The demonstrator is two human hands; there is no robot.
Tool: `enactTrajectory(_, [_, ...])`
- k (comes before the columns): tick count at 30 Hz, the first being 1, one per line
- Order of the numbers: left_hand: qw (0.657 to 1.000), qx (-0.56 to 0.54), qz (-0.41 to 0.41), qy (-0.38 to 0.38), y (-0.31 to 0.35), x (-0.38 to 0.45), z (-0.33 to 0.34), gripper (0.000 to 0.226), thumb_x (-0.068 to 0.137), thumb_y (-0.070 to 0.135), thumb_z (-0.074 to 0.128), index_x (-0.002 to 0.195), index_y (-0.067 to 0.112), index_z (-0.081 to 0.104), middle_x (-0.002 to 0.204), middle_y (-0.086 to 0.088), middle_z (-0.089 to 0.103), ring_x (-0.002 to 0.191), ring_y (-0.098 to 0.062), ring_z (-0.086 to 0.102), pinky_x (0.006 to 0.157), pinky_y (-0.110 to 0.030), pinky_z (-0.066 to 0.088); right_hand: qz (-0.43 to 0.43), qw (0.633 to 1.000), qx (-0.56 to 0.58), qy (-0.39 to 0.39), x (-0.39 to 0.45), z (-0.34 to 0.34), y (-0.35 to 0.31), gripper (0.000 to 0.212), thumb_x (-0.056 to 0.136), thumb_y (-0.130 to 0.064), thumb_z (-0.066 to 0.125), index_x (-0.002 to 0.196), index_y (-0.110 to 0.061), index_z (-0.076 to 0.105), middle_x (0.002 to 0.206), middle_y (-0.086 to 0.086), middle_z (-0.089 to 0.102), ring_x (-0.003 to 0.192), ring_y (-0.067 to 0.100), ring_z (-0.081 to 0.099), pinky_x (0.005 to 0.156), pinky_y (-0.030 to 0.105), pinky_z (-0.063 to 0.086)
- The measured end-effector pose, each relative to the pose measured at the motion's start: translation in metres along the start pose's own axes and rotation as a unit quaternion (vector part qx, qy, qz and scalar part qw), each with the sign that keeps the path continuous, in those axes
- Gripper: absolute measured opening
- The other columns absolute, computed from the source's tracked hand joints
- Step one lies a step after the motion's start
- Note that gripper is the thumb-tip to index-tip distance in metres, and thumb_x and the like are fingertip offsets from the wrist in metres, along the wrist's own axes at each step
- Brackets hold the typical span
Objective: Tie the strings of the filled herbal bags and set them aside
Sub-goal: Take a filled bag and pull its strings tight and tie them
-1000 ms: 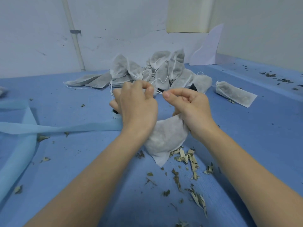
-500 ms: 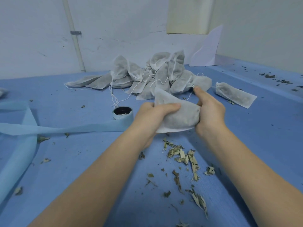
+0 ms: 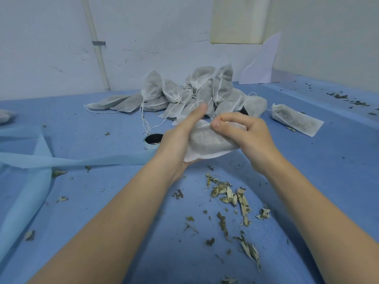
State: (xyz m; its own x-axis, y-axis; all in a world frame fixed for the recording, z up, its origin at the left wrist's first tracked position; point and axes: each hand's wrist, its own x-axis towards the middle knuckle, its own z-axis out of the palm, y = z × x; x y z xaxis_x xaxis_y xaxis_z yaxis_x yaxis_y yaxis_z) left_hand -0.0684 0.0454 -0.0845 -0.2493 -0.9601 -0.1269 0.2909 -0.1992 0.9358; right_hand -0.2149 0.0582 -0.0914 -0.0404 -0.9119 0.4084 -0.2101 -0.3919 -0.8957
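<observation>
A filled white herbal bag lies on its side between both hands, above the blue table. My left hand cradles it from the left and below, thumb raised straight along its top edge. My right hand curls over the bag's right end, thumb and forefinger pinching the cloth at its upper edge. The bag's string is not visible. Behind the hands lies a heap of filled bags with loose white strings. One more filled bag lies alone at the right.
Dried leaf bits are scattered on the blue table in front of me. A small round tin stands left of my left hand. Light blue cloth strips cross the left side. White walls close the back.
The hands pulled strings over an upright bag, then laid it sideways and lifted it. Since half a second ago my left thumb has risen and my right fingers have come over the top edge.
</observation>
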Motion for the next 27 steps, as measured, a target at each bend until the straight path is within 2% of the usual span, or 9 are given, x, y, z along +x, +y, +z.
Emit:
enactTrajectory(4, [0.996, 0.055, 0.037, 0.061, 0.001, -0.002, -0.005, 0.034, 0.075, 0.019, 0.076, 0.102, -0.002, 0.068, 0.094, -0.012, 0.073, 0.087, -0.022, 0.071, 0.080, -0.031, 0.056, -0.027, 0.999, -0.024, -0.018, 0.000, 0.000, -0.001, 0.008, 0.083, -0.022, 0.071, 0.080, -0.028, 0.075, 0.093, -0.015, 0.069, 0.099, 0.001, 0.061, 0.090, 0.020, 0.044])
enactTrajectory(8, [0.989, 0.072, 0.060, 0.114, 0.003, -0.008, -0.013, 0.019, 0.073, 0.010, 0.076, 0.089, -0.001, 0.071, 0.086, -0.014, 0.073, 0.081, -0.024, 0.070, 0.081, -0.034, 0.053, -0.008, 0.999, 0.003, -0.053, -0.002, 0.008, -0.002, 0.012, 0.087, -0.023, 0.066, 0.092, -0.021, 0.076, 0.106, -0.002, 0.072, 0.109, 0.011, 0.062, 0.104, 0.036, 0.043])
enactTrajectory(10, [0.987, 0.052, 0.067, 0.139, 0.006, -0.012, -0.019, 0.014, 0.073, 0.008, 0.075, 0.083, 0.000, 0.070, 0.079, -0.011, 0.073, 0.074, -0.024, 0.070, 0.079, -0.035, 0.053, 0.029, 0.993, 0.100, -0.060, 0.001, 0.017, -0.003, 0.018, 0.089, -0.024, 0.061, 0.101, -0.020, 0.073, 0.107, -0.002, 0.072, 0.107, 0.013, 0.063, 0.099, 0.033, 0.047])
enactTrajectory(13, [0.977, 0.019, 0.084, 0.197, 0.014, -0.013, -0.035, 0.014, 0.073, 0.011, 0.076, 0.083, 0.004, 0.069, 0.078, -0.006, 0.070, 0.071, -0.020, 0.066, 0.079, -0.035, 0.052, 0.091, 0.966, 0.241, -0.018, 0.011, 0.028, -0.002, 0.025, 0.098, -0.020, 0.051, 0.116, -0.010, 0.065, 0.097, 0.001, 0.070, 0.089, 0.013, 0.066, 0.074, 0.021, 0.053])
enactTrajectory(15, [0.965, 0.004, 0.106, 0.241, 0.019, -0.012, -0.048, 0.018, 0.073, 0.014, 0.077, 0.087, 0.006, 0.068, 0.088, -0.007, 0.070, 0.082, -0.021, 0.066, 0.085, -0.037, 0.051, 0.122, 0.976, 0.180, -0.001, 0.013, 0.034, 0.002, 0.028, 0.098, -0.013, 0.051, 0.121, 0.001, 0.060, 0.089, 0.005, 0.066, 0.075, 0.013, 0.065, 0.067, 0.017, 0.053])
enactTrajectory(17, [0.954, -0.022, 0.126, 0.273, 0.024, -0.011, -0.058, 0.015, 0.074, 0.016, 0.076, 0.085, 0.011, 0.067, 0.094, -0.006, 0.070, 0.091, -0.021, 0.067, 0.091, -0.038, 0.052, 0.136, 0.988, 0.048, -0.051, 0.011, 0.040, 0.010, 0.030, 0.094, -0.007, 0.058, 0.122, 0.003, 0.060, 0.084, 0.004, 0.064, 0.062, 0.008, 0.065, 0.064, 0.014, 0.053])
enactTrajectory(21, [0.942, -0.030, 0.130, 0.306, 0.030, -0.005, -0.069, 0.022, 0.074, 0.020, 0.075, 0.093, 0.011, 0.068, 0.093, -0.002, 0.070, 0.091, -0.020, 0.067, 0.089, -0.037, 0.053, 0.109, 0.964, -0.195, -0.145, 0.017, 0.055, 0.020, 0.050, 0.079, -0.022, 0.078, 0.125, -0.016, 0.061, 0.100, -0.004, 0.065, 0.078, 0.012, 0.062, 0.085, 0.024, 0.050])
enactTrajectory(23, [0.938, -0.025, 0.129, 0.322, 0.030, -0.002, -0.071, 0.023, 0.073, 0.021, 0.075, 0.093, 0.011, 0.069, 0.091, -0.002, 0.070, 0.090, -0.020, 0.067, 0.084, -0.035, 0.054, 0.087, 0.957, -0.221, -0.168, 0.023, 0.063, 0.020, 0.057, 0.076, -0.028, 0.080, 0.129, -0.020, 0.059, 0.104, -0.007, 0.061, 0.079, 0.010, 0.058, 0.084, 0.023, 0.047])
enactTrajectory(27, [0.939, -0.007, 0.129, 0.319, 0.029, 0.001, -0.073, 0.021, 0.075, 0.020, 0.074, 0.092, 0.010, 0.069, 0.090, -0.004, 0.071, 0.085, -0.020, 0.068, 0.080, -0.033, 0.055, 0.030, 0.948, -0.242, -0.203, 0.035, 0.075, 0.021, 0.063, 0.074, -0.038, 0.080, 0.130, -0.025, 0.056, 0.110, -0.010, 0.057, 0.062, -0.009, 0.049, 0.062, 0.007, 0.037])
